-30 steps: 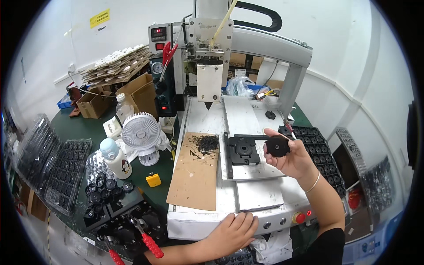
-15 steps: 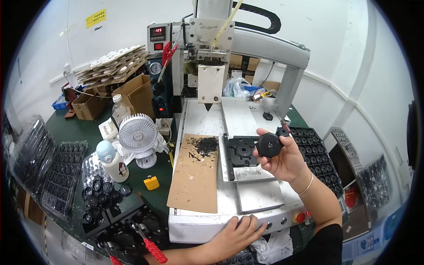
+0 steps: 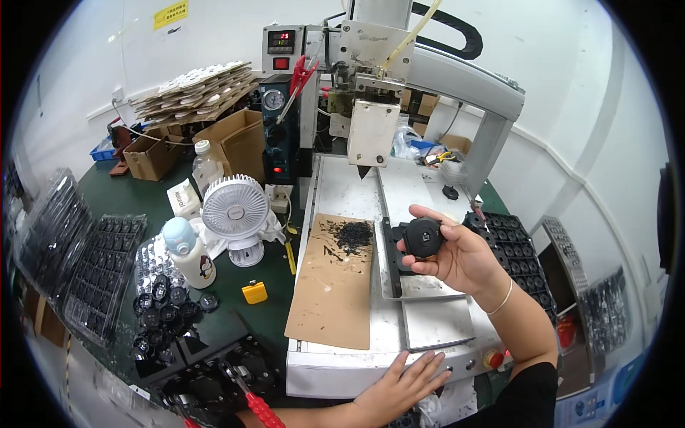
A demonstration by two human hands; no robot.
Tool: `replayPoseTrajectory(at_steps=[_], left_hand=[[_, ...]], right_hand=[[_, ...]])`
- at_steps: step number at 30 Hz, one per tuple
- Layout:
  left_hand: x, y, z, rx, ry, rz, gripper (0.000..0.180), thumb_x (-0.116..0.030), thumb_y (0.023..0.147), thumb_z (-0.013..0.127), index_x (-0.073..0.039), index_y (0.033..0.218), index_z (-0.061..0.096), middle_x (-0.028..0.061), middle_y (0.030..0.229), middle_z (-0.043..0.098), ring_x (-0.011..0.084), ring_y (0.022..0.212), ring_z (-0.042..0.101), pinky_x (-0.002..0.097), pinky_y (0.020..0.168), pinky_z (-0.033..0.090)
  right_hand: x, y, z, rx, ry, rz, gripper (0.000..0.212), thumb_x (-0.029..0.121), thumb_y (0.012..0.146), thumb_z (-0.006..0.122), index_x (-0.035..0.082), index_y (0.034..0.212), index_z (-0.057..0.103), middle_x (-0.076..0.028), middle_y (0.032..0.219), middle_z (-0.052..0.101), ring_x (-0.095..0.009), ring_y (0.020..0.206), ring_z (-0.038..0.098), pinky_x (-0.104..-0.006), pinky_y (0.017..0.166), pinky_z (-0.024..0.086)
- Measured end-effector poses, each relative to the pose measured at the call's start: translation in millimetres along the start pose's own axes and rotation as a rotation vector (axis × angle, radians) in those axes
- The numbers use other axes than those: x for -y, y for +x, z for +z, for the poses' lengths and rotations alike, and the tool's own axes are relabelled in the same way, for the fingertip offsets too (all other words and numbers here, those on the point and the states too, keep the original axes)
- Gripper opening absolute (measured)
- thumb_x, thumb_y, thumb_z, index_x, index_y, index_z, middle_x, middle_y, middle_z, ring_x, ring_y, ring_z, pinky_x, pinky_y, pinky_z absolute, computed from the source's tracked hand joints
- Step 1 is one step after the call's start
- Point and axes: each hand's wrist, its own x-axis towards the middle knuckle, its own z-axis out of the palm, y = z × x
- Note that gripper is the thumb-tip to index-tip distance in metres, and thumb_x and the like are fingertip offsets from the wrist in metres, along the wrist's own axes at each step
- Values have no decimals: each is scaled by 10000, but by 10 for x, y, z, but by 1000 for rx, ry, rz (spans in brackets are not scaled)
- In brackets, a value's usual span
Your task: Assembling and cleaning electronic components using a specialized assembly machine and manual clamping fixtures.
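Above the machine's white work plate (image 3: pixel 421 287), right hand (image 3: pixel 464 264) has a black round part (image 3: pixel 422 237) pinched between thumb and fingers, clear of the plate. Held by its rim, flat face toward the camera, probably so the small square mark at its centre can be seen. It overlaps the black fixture (image 3: pixel 391 265) in view; exact height over it can't be told.

Left hand (image 3: pixel 403 389) lies palm down, fingers spread, nothing gripped, on the machine's front edge; likely just a support, and near the panel buttons. Red button (image 3: pixel 493 359) is off to its right, apart from the fingers.

Cardboard sheet (image 3: pixel 332 303) lies left of the fixture with black scraps (image 3: pixel 352 235) near its far end, presumably to keep debris off the white base. Dark nozzle tip (image 3: pixel 364 171) hangs beyond the sheet, touching nothing.

Filled black tray (image 3: pixel 524 260) sits right of the machine, near the right hand, seemingly for short reach. Loose black parts (image 3: pixel 168 312) are heaped left on the green tabletop (image 3: pixel 271 322), beside a red-handled clamp rig (image 3: pixel 262 410).
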Motion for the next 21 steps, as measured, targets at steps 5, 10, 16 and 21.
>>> replayPoseTrajectory(at_steps=[5,10,16,21], left_hand=[[28,36,101,-26,-22,48,610,-357,880,462,-177,1451,345,151,1436,389,307,1316,374,510,1004,337],[21,-1,174,-128,-62,28,594,-310,891,433,-149,1456,343,161,1425,402,342,1299,395,499,1045,308],[-5,9,53,-40,41,-13,541,-385,894,458,-181,1394,418,136,1442,387,323,1334,355,602,1050,300],[-230,100,264,-161,113,-90,493,-361,905,439,-170,1359,456,146,1370,455,341,1262,438,611,1010,349]], right_hand=[[-24,49,32,-3,-13,9,494,173,979,339,18,1442,262,-332,1188,523,-386,992,638,-428,881,557],[-30,68,21,-22,-75,14,432,149,975,367,0,1379,331,-294,1138,552,-361,952,645,-415,861,566],[27,264,-44,-152,-330,79,340,116,964,398,-35,1269,398,-255,1100,541,-342,941,640,-385,841,579],[195,893,-293,-436,-241,-10,329,-19,909,443,-67,1231,401,-245,1151,475,-337,976,626,-350,828,588]])
